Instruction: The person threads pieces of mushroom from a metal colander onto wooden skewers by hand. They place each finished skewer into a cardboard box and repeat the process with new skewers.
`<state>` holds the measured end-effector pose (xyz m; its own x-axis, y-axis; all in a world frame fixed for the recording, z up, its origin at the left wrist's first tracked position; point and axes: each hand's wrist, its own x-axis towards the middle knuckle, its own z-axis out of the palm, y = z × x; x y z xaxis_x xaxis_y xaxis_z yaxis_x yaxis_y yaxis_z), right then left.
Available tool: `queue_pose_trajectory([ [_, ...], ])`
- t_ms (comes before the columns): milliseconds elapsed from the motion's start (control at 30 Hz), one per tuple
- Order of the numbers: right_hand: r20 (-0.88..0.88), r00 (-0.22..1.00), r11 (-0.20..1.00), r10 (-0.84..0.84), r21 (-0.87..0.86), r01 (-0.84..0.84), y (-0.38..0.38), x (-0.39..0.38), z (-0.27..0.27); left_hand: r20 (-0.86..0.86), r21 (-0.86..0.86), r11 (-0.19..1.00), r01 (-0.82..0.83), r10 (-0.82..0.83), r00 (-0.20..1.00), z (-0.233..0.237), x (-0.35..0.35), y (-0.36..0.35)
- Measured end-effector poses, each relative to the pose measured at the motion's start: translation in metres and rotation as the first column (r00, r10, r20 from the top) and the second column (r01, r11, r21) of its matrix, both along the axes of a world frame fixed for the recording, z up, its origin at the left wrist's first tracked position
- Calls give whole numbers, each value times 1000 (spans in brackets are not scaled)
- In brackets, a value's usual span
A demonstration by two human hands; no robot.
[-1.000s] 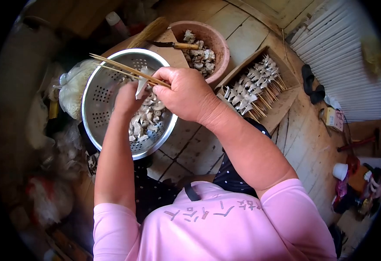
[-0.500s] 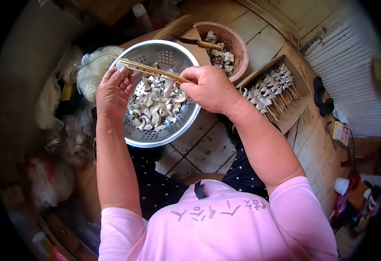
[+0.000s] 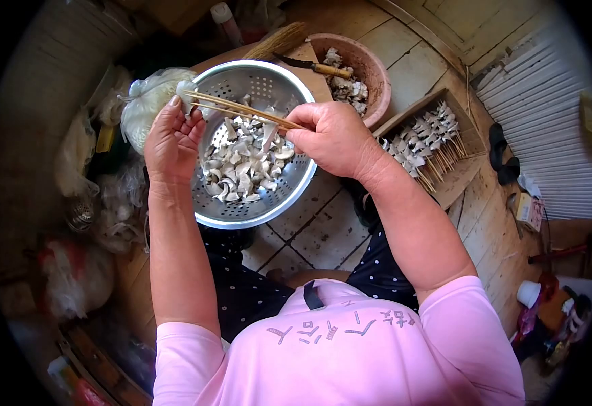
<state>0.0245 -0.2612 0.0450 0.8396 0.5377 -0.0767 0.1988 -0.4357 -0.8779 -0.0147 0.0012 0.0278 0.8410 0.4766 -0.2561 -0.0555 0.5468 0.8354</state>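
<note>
Several thin bamboo skewers [image 3: 245,110] are gripped near one end by my right hand [image 3: 336,139], their points directed left. At those points my left hand [image 3: 174,139] pinches a pale mushroom piece [image 3: 187,96] between thumb and fingers; its other fingers are curled loosely. How far the piece sits on a skewer cannot be made out. Below both hands a metal colander [image 3: 255,219] with round holes holds many grey-white mushroom pieces [image 3: 242,166].
At the back stands a pinkish basin [image 3: 380,84] with mushroom clumps, a wooden-handled knife [image 3: 320,68] across its rim. On the right a cardboard box [image 3: 468,128] contains loaded skewers [image 3: 424,139]. A straw broom [image 3: 277,40] and a plastic bag [image 3: 148,115] lie beyond the colander.
My left hand has shifted slightly left and tilted its thumb, with the mushroom piece still at the skewer tips. The skewers and right hand have moved slightly right.
</note>
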Motion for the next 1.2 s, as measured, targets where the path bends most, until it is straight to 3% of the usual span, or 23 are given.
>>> queue_pose_trajectory([
  [200, 10, 1000, 1000, -27, 4, 27, -5, -1, 1, 9, 48, 998, -41, 41, 999, 3, 2, -9],
  [467, 71, 997, 999, -41, -21, 43, -11, -1, -1, -18, 236, 970, 54, -51, 999, 7, 3, -17],
  [667, 110, 992, 998, -62, -9, 63, -14, -2, 0, -57, 159, 981, 108, -100, 993, 12, 0, -24],
  [900, 147, 986, 996, -77, -23, 81, -14, -1, -2, -133, 181, 970, 162, -139, 981, 16, -2, -33],
  [1000, 69, 995, 997, -72, -10, 73, -9, -6, 5, -183, 175, 936, 306, -275, 944, 12, -4, -44],
  [1100, 111, 990, 996, -88, 19, 87, -3, -8, -2, -183, 113, 922, 370, -347, 920, 9, -10, -70],
  [1200, 79, 992, 995, -97, 15, 97, -2, -7, -3, -179, 98, 932, 349, -329, 927, 11, -10, -76],
])
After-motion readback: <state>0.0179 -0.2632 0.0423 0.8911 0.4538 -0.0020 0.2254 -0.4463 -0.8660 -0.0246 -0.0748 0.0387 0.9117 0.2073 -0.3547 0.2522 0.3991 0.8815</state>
